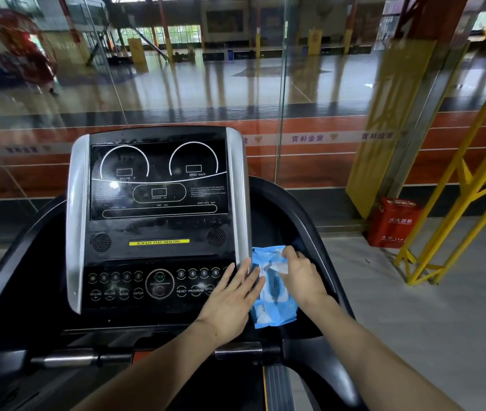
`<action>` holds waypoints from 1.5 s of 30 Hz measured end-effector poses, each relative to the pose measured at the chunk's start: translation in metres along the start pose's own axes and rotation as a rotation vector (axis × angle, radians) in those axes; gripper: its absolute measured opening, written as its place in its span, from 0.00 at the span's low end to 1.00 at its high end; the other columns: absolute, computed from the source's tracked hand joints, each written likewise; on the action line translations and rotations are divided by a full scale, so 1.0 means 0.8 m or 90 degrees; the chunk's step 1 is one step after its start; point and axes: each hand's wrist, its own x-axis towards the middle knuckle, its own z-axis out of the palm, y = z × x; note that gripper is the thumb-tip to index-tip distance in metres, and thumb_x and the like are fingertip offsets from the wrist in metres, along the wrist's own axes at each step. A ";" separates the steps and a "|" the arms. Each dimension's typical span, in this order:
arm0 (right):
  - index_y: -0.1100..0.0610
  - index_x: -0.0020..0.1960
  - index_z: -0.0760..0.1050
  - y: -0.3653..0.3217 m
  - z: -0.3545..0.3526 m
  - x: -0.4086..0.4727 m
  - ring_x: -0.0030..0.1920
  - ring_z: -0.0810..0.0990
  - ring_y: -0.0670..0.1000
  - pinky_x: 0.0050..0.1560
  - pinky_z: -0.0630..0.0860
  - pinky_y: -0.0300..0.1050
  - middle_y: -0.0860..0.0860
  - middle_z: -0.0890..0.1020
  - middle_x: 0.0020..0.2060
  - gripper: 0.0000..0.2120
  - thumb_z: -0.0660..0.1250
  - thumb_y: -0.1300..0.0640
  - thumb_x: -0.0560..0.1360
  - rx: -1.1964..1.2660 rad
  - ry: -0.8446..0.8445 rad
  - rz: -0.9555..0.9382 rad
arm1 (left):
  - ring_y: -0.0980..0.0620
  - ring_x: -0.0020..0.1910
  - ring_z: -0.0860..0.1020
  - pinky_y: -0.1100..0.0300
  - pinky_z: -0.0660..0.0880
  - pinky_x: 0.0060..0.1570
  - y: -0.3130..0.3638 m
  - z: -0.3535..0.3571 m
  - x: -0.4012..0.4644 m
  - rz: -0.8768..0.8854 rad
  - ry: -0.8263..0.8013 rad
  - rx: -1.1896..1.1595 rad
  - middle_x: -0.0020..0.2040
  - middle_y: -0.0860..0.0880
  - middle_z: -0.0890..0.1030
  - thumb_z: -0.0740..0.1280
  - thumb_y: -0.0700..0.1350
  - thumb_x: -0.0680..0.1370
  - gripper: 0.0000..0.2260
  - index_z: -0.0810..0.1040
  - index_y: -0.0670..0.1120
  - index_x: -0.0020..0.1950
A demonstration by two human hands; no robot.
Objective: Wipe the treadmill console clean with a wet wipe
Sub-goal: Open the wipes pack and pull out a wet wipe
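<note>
The treadmill console (158, 221) fills the centre: a black display panel with silver side strips and a row of buttons below. A blue pack of wet wipes (270, 295) lies in the right side tray beside the console. My left hand (230, 298) lies flat with fingers spread on the pack's left edge and the console's lower right corner. My right hand (302, 275) pinches a white wet wipe (280, 267) that sticks out of the pack's opening.
A glass wall (283, 114) stands just behind the treadmill. A red fire-extinguisher box (393, 222) and a yellow metal frame (458, 203) stand on the floor at the right. A silver handlebar (236, 350) crosses below the console.
</note>
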 end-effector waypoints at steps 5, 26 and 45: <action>0.52 0.60 0.69 0.002 -0.012 0.000 0.48 0.80 0.57 0.49 0.80 0.53 0.52 0.79 0.54 0.16 0.74 0.55 0.77 0.066 0.035 -0.001 | 0.34 0.81 0.34 0.37 0.37 0.80 0.004 -0.004 0.002 0.005 0.006 -0.002 0.85 0.41 0.50 0.58 0.47 0.82 0.33 0.48 0.44 0.85; 0.53 0.46 0.75 0.021 -0.023 -0.041 0.26 0.79 0.46 0.29 0.74 0.41 0.52 0.85 0.39 0.05 0.67 0.55 0.80 0.338 -0.159 0.083 | 0.35 0.83 0.51 0.36 0.44 0.80 -0.003 0.004 0.001 0.037 0.029 0.086 0.79 0.39 0.68 0.58 0.49 0.79 0.32 0.59 0.39 0.82; 0.50 0.59 0.63 0.008 -0.019 -0.035 0.44 0.75 0.43 0.44 0.70 0.41 0.46 0.75 0.59 0.08 0.60 0.58 0.82 0.184 -0.244 -0.010 | 0.35 0.83 0.48 0.39 0.39 0.79 0.001 -0.001 -0.001 0.021 -0.013 0.062 0.81 0.40 0.64 0.60 0.49 0.80 0.34 0.53 0.41 0.83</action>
